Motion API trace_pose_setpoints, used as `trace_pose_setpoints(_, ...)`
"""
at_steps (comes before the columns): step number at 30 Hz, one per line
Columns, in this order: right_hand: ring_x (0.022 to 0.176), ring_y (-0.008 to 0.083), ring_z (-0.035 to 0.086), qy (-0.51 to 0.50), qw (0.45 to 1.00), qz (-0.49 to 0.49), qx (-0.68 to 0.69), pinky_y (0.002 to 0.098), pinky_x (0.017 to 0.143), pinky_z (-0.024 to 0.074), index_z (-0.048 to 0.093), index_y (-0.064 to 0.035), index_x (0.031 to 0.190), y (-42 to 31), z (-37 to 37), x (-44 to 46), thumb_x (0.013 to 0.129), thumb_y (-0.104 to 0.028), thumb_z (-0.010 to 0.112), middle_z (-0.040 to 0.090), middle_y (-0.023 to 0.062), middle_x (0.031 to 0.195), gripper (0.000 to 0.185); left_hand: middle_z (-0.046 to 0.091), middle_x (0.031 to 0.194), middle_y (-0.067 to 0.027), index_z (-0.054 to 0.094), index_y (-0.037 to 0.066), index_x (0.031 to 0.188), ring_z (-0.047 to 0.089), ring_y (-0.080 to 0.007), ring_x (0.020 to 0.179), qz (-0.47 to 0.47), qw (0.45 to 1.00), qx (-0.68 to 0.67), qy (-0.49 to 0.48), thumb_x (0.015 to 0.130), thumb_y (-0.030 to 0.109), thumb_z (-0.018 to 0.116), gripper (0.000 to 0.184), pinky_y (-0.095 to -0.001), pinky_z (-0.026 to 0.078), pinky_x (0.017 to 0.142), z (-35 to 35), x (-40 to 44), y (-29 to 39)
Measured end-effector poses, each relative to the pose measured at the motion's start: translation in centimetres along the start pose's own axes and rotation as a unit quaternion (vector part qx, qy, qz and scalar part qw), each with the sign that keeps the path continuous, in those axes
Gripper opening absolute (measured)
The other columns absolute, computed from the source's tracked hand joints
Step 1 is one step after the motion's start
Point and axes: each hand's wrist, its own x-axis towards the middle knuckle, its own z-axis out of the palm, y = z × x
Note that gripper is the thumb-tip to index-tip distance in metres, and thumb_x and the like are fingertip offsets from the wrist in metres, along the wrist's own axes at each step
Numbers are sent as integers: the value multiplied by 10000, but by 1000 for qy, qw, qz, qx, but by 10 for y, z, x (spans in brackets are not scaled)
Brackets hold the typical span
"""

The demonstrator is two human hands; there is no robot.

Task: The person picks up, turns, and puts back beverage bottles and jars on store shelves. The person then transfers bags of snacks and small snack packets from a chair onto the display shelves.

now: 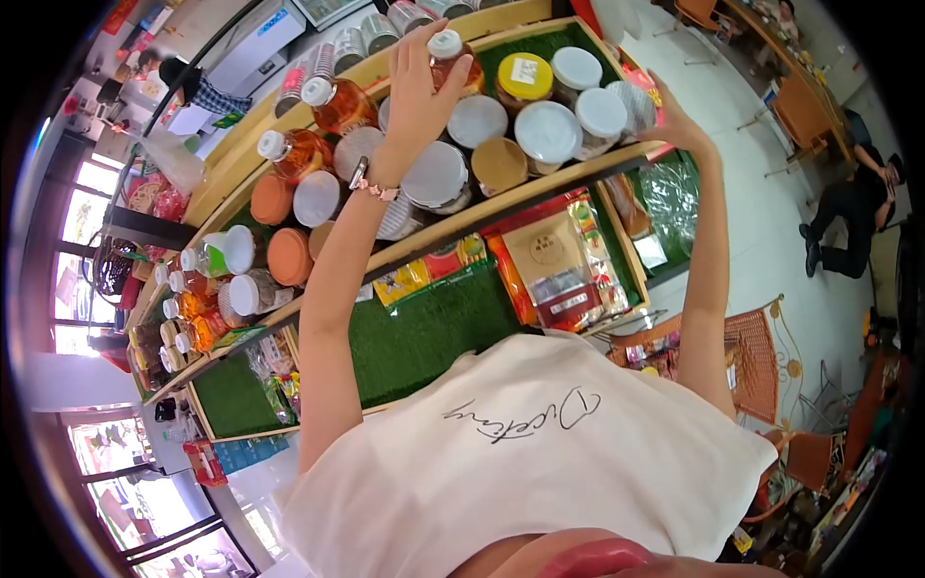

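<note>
The clear bottle of amber liquid with a white cap (449, 56) stands at the far side of the upper wooden tray lined with green turf (541, 42). Your left hand (414, 101) straddles it, thumb spread from the fingers — you cannot tell how firmly it grips. Your right hand (680, 127) is beside a clear ribbed container (632, 104), its fingers' hold unclear. Between your hands sits a yellow-lidded jar (525, 77); nearer you, a beige packet (542, 249) lies lower.
</note>
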Motion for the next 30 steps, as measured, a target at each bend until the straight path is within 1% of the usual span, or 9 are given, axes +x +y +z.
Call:
trace_pose_setpoints(7,1205,280,355,133,983,-79,102,377,1014,299,181,-72,1364,13,40,-1,453,-56,776,280,135,1351,1089,490,1134,-126,465,49,1155,417,-331,1101,43,998,-4,-52,730,148,638,469,-430,297,965,15,-7,89)
trace_pose_setpoints(10,1090,273,479,227,965,-83,98,368,923,400,125,-109,1370,6,40,-3,470,-145,846,470,175,1169,1153,488,1148,-121,460,39,1153,402,-333,1122,34,996,-15,-79,710,142,641,489,-444,284,981,21,-14,111)
trace_pose_setpoints(13,1174,255,385,247,941,-75,217,371,974,365,253,-66,1339,0,33,-1,453,-171,859,219,110,1360,1079,478,1168,-116,458,44,1155,390,-332,1134,-16,994,-56,-92,709,123,636,487,-436,277,980,28,-26,123)
trace_pose_setpoints(15,1156,251,407,316,926,-123,164,364,950,393,450,-74,1232,-7,28,-3,465,-163,859,209,86,1370,873,478,1169,-109,456,51,1155,375,-331,1149,-45,991,-80,-93,703,94,637,488,-429,274,980,27,-35,135)
trace_pose_setpoints(16,1142,247,420,334,934,-128,-15,383,941,407,381,-90,1277,-23,16,-14,466,-184,860,206,100,1366,946,481,1168,-102,452,56,1160,374,-330,1151,-55,991,-78,-94,703,85,636,493,-427,274,983,24,-39,141)
trace_pose_setpoints(18,1144,288,414,412,889,-196,28,449,937,408,185,-129,1350,-17,18,-27,464,-216,860,251,132,1340,1117,486,1166,-99,458,58,1156,380,-324,1149,-64,990,-87,-96,703,89,636,488,-423,271,985,17,-50,150)
trace_pose_setpoints(23,1084,281,460,505,776,-361,109,428,888,451,296,-60,1263,-97,24,-82,617,-242,759,345,147,1270,815,509,1144,-107,494,53,1132,456,-299,1097,-178,973,-121,-89,689,31,641,468,-405,348,931,-14,-114,196)
trace_pose_setpoints(26,1035,266,497,401,804,-243,366,400,861,471,379,-21,1195,-140,63,-139,650,-251,722,403,158,1223,684,493,1182,-117,469,41,1170,440,-309,1123,-287,945,-141,-75,684,58,673,527,-405,339,948,-33,-181,239)
trace_pose_setpoints(30,969,247,547,17,721,27,692,363,824,497,491,30,1104,-200,134,-218,694,-264,674,479,173,1161,537,362,1317,-150,314,42,1294,308,-318,1239,-406,907,-91,-56,644,187,757,800,-402,258,1018,-110,-243,314)
